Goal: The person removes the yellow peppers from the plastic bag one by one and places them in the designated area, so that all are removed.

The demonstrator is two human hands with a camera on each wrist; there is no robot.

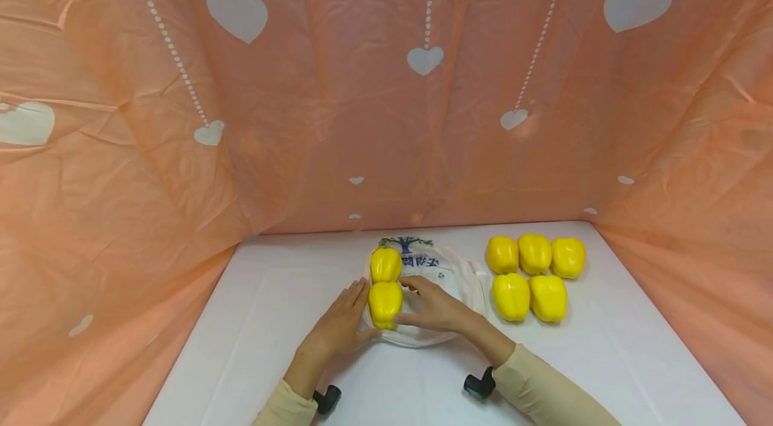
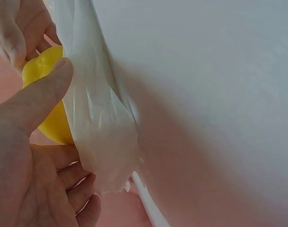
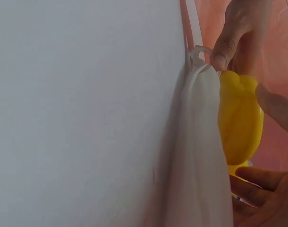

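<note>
Two yellow bell peppers lie in a line on a flat white plastic bag (image 1: 465, 282) printed with a tree and lettering. The nearer pepper (image 1: 385, 305) is between the two hands, and the farther pepper (image 1: 385, 265) lies just beyond it. My left hand (image 1: 341, 322) rests along the left side of the bag, its fingers extended; the left wrist view shows its thumb (image 2: 56, 78) over the bag's edge beside the pepper. From the right, my right hand (image 1: 435, 305) reaches to the nearer pepper with fingers and thumb spread. Its thumb (image 3: 276, 106) is right at the pepper's side.
On the white table (image 1: 290, 285), several more yellow bell peppers (image 1: 534, 253) stand grouped in two rows to the right of the bag. An orange curtain (image 1: 386, 144) with white hearts hangs behind the table and along both sides.
</note>
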